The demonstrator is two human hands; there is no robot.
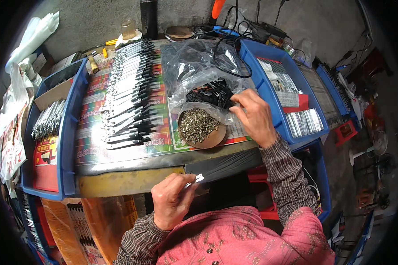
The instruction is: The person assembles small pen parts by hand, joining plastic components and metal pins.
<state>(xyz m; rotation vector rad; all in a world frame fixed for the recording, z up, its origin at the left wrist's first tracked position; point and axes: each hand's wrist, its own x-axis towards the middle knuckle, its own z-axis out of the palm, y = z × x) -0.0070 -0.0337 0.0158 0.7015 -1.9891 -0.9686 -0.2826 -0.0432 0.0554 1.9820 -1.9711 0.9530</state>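
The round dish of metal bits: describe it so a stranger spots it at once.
On the worktable, find the clear plastic bag holding black parts. In front of it, near the table's near edge, sits the round dish. Unlike the black parts, its heaped metal bits are small and gold-coloured.

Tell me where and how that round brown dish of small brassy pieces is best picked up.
Probably pinch the brown dish by its near-right rim, coming from the near side. The brassy pieces heap toward the far left, leaving that part bare, while the clear plastic bag crowds the far side.
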